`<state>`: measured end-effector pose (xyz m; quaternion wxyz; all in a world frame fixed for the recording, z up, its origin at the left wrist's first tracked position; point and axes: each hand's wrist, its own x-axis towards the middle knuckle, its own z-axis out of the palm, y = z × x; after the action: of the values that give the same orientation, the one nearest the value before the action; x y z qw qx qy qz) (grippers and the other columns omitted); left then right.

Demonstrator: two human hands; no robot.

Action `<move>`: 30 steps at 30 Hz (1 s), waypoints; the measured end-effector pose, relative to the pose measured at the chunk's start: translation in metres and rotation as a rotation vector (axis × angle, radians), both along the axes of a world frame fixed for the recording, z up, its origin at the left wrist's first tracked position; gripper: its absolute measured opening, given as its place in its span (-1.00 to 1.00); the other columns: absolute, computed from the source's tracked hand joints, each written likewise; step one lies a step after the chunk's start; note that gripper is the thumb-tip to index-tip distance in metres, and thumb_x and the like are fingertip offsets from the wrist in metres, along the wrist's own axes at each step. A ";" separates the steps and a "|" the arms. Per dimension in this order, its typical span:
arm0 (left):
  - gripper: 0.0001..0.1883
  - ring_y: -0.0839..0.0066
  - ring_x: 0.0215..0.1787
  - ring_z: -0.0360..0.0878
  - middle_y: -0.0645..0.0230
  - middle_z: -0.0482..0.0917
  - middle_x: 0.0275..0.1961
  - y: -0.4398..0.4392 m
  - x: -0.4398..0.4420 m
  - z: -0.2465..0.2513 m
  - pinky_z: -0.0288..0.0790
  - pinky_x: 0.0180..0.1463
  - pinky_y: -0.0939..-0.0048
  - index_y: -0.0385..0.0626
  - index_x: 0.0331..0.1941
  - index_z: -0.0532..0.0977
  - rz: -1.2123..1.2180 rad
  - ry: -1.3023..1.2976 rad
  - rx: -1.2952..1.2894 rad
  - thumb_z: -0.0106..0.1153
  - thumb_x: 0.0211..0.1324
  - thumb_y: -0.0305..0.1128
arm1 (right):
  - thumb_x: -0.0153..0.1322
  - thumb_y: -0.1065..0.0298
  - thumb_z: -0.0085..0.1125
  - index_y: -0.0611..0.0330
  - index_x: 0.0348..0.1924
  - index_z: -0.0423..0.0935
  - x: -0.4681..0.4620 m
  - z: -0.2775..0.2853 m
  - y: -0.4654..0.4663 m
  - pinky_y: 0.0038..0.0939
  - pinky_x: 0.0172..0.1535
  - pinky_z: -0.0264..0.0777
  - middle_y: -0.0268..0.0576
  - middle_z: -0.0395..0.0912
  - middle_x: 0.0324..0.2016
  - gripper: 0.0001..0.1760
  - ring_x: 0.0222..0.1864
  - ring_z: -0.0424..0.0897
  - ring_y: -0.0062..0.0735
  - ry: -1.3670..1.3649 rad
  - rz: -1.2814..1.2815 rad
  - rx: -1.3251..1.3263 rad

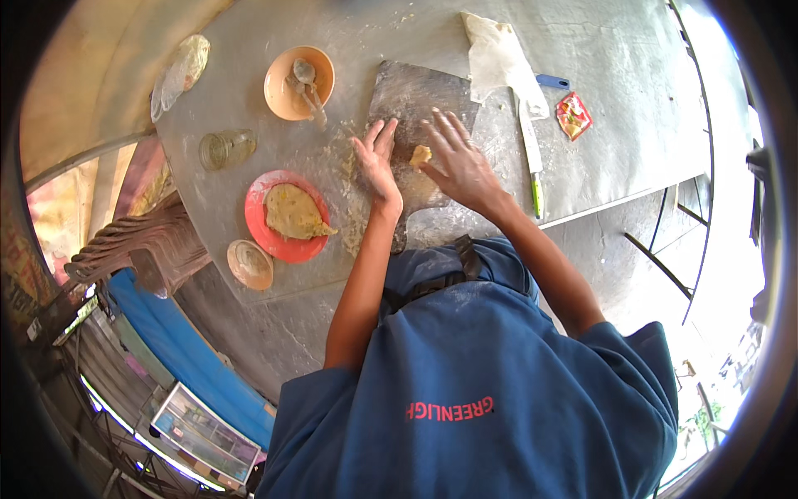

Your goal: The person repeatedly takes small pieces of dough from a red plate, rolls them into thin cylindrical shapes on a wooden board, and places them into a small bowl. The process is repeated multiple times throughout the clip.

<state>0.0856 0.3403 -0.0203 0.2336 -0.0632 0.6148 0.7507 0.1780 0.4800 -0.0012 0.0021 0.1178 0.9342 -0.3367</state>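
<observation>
My left hand (378, 163) is held edge-on over the left side of a dark, flour-dusted board (424, 87), thumb and fingers apart. Palm down, my right hand (462, 163) is above the board's right half with its fingers spread. A small lump of dough (420, 155) lies between the two hands, right by my right thumb; whether the thumb touches it, I cannot tell. Neither hand grips anything. To the left, a larger flattened mass of dough (293, 211) rests on a red plate (254, 209), its narrow end reaching over the rim.
Left of the board are an orange bowl (280, 81) holding a spoon (304, 72), a glass jar (219, 150) on its side, a small bowl (250, 265) and a plastic bag (187, 65). On the right are a white bag (499, 56), a green-handled knife (530, 146), a blue handle (552, 82) and a red sachet (573, 116).
</observation>
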 end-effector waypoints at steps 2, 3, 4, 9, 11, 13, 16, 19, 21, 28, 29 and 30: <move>-0.12 0.23 0.48 0.41 0.05 0.60 0.33 -0.025 0.014 0.004 0.10 0.57 0.13 -0.25 0.38 0.35 0.026 0.022 -0.164 -0.57 0.55 0.35 | 0.52 -0.18 0.18 0.07 0.53 0.25 -0.027 -0.017 -0.020 0.09 0.59 0.00 -0.09 0.08 0.60 -0.17 0.63 -0.01 -0.07 0.065 0.143 0.069; -0.13 0.22 0.47 0.43 0.05 0.60 0.32 -0.039 0.020 0.005 0.12 0.57 0.10 -0.24 0.37 0.37 0.025 0.071 -0.239 -0.59 0.56 0.34 | 0.52 -0.24 0.14 0.05 0.53 0.26 -0.040 -0.025 -0.026 0.11 0.60 -0.05 -0.11 0.08 0.60 -0.15 0.64 -0.02 -0.09 0.073 0.242 0.156; -0.25 0.23 0.38 0.52 0.03 0.63 0.26 -0.056 0.031 0.007 0.24 0.50 0.13 -0.27 0.31 0.42 0.058 0.093 -0.272 -0.45 0.62 0.21 | 0.52 -0.30 0.09 0.04 0.54 0.26 -0.052 -0.032 -0.033 0.14 0.61 -0.10 -0.13 0.07 0.60 -0.13 0.64 -0.03 -0.10 0.084 0.344 0.247; -0.62 0.24 0.18 0.66 0.07 0.68 0.08 -0.137 0.097 0.012 0.49 0.21 0.25 -0.30 0.18 0.51 0.142 0.239 -0.730 -0.08 0.58 -0.22 | 0.63 -0.30 -0.19 -0.04 0.53 0.27 -0.099 -0.049 -0.060 0.23 0.62 -0.23 -0.18 0.02 0.62 -0.24 0.66 -0.10 -0.20 0.113 0.478 0.377; -0.70 0.24 0.12 0.68 0.08 0.69 0.06 -0.159 0.118 0.009 0.54 0.13 0.26 -0.29 0.15 0.52 0.191 0.251 -0.827 0.00 0.52 -0.35 | 0.67 -0.23 -0.31 -0.04 0.54 0.27 -0.112 -0.054 -0.062 0.20 0.63 -0.28 -0.18 0.00 0.63 -0.30 0.67 -0.12 -0.22 0.088 0.440 0.405; -0.72 0.23 0.07 0.70 0.07 0.69 0.07 -0.172 0.133 0.006 0.56 0.07 0.25 -0.27 0.14 0.53 0.240 0.150 -0.904 0.03 0.48 -0.42 | 0.68 -0.23 -0.35 -0.02 0.54 0.25 -0.113 -0.057 -0.058 0.18 0.64 -0.30 -0.18 -0.01 0.63 -0.29 0.67 -0.12 -0.24 0.096 0.411 0.429; -0.68 0.17 0.07 0.64 0.07 0.63 0.08 -0.178 0.140 -0.005 0.54 0.05 0.20 -0.29 0.16 0.52 0.199 0.202 -0.993 0.11 0.40 -0.43 | 0.69 -0.17 -0.32 0.02 0.56 0.22 -0.066 -0.055 -0.040 0.14 0.65 -0.32 -0.20 0.05 0.62 -0.30 0.66 -0.07 -0.26 0.104 0.352 0.372; -0.68 0.10 0.07 0.60 0.06 0.58 0.08 -0.178 0.137 -0.015 0.53 0.06 0.13 -0.30 0.14 0.54 0.156 0.392 -1.053 0.15 0.38 -0.44 | 0.68 -0.11 -0.25 0.04 0.57 0.21 -0.005 -0.051 -0.018 0.09 0.65 -0.29 -0.21 0.08 0.61 -0.32 0.65 -0.03 -0.22 0.083 0.316 0.340; -0.71 0.05 0.07 0.59 0.04 0.58 0.07 -0.180 0.133 -0.020 0.52 0.08 0.09 -0.30 0.10 0.57 0.101 0.504 -1.080 0.16 0.36 -0.46 | 0.67 -0.05 -0.15 0.06 0.58 0.18 0.028 -0.050 -0.012 0.03 0.65 -0.28 -0.20 0.09 0.60 -0.31 0.65 -0.02 -0.17 -0.018 0.302 0.357; -0.81 0.00 -0.04 0.70 -0.01 0.70 -0.08 -0.195 0.116 -0.025 0.53 0.08 0.08 -0.30 -0.09 0.67 -0.072 0.572 -1.128 0.14 0.30 -0.53 | 0.54 0.24 0.25 0.21 0.08 0.62 0.047 -0.074 0.001 -0.15 0.16 0.51 -0.05 0.57 0.08 -0.68 0.15 0.54 -0.08 0.387 0.203 0.154; -0.81 0.00 -0.07 0.71 -0.01 0.72 -0.10 -0.195 0.112 -0.023 0.54 0.06 0.09 -0.30 -0.11 0.67 -0.071 0.564 -1.081 0.13 0.30 -0.54 | 0.51 0.25 0.30 0.21 -0.02 0.66 0.043 -0.076 0.003 -0.18 0.03 0.59 -0.08 0.62 -0.04 -0.74 0.01 0.61 -0.10 0.442 0.177 0.124; -0.81 0.01 -0.09 0.72 0.00 0.72 -0.11 -0.193 0.106 -0.019 0.55 0.05 0.11 -0.31 -0.11 0.67 -0.059 0.584 -1.052 0.13 0.29 -0.57 | 0.51 0.22 0.30 0.17 -0.23 0.61 0.035 -0.077 0.005 -0.14 -0.19 0.57 -0.14 0.55 -0.30 -0.80 -0.24 0.55 -0.14 0.500 0.169 0.133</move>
<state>0.1920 0.1474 -0.0395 0.0134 0.0555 0.9439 0.3252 0.2127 0.4849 -0.0785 -0.2083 -0.0475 0.9323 -0.2918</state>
